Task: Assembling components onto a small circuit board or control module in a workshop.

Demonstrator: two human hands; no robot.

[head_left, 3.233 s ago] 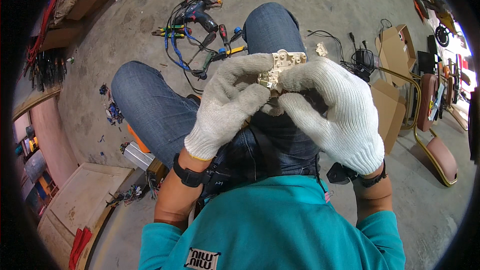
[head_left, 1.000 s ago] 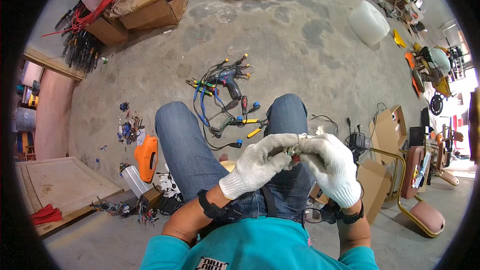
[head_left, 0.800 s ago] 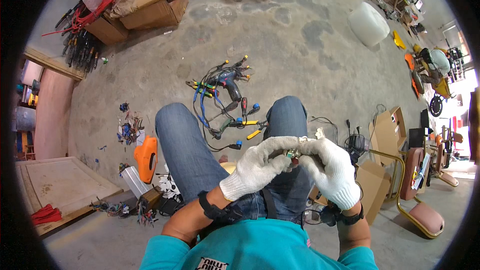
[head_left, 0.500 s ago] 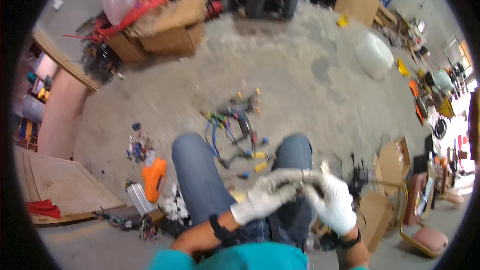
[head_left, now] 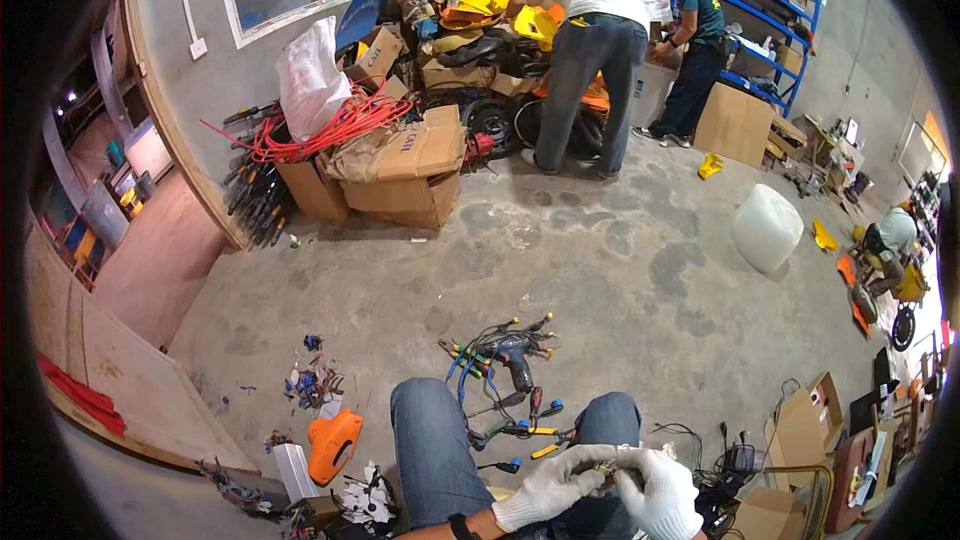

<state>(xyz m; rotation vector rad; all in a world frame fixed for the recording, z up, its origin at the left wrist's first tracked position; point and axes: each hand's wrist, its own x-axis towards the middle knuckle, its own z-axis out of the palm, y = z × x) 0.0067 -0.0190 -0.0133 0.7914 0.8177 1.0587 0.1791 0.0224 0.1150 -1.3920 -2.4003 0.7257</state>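
Both white knit-gloved hands, left hand [head_left: 548,488] and right hand [head_left: 662,493], pinch a small metal part [head_left: 606,467] at the frame's bottom. Above them, on the concrete floor [head_left: 600,270], sits a tangle of wires and tools [head_left: 505,380].

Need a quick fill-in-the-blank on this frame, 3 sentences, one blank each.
1. Both hands, left hand and right hand, wear white ____.
2. Together they hold a small part above the person's ____.
3. The power drill lies on the ____ floor among cables.

Missing words: gloves; knees; concrete
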